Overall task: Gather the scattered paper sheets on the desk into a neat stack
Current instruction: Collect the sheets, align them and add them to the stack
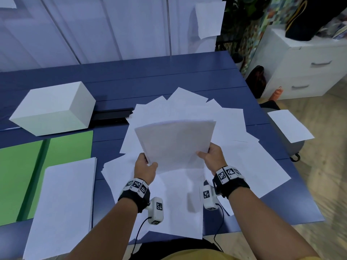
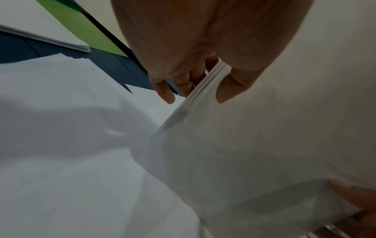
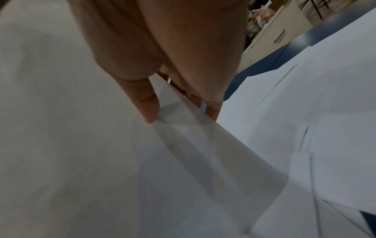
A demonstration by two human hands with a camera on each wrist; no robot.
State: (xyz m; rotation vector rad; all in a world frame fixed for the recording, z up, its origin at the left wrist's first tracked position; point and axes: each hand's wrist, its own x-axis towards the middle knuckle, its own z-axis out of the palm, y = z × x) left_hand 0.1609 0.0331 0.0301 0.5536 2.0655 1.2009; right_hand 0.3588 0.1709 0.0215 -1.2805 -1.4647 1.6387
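Observation:
Both hands hold a bundle of white sheets (image 1: 174,141) tilted upright above the desk. My left hand (image 1: 145,167) grips its left edge, thumb in front and fingers behind, and the bundle's edge (image 2: 195,95) shows between them in the left wrist view. On the right edge, my right hand (image 1: 211,153) pinches the bundle (image 3: 179,112) the same way. Several loose sheets (image 1: 231,128) lie fanned and overlapping on the blue desk (image 1: 169,79) under and behind the bundle. A neat stack of paper (image 1: 63,203) lies at the front left.
A white box (image 1: 54,109) stands at the back left with a dark flat device (image 1: 112,115) beside it. A green folder (image 1: 22,166) lies under the left stack. One sheet (image 1: 290,125) lies off the desk's right edge; a white drawer cabinet (image 1: 304,68) stands beyond.

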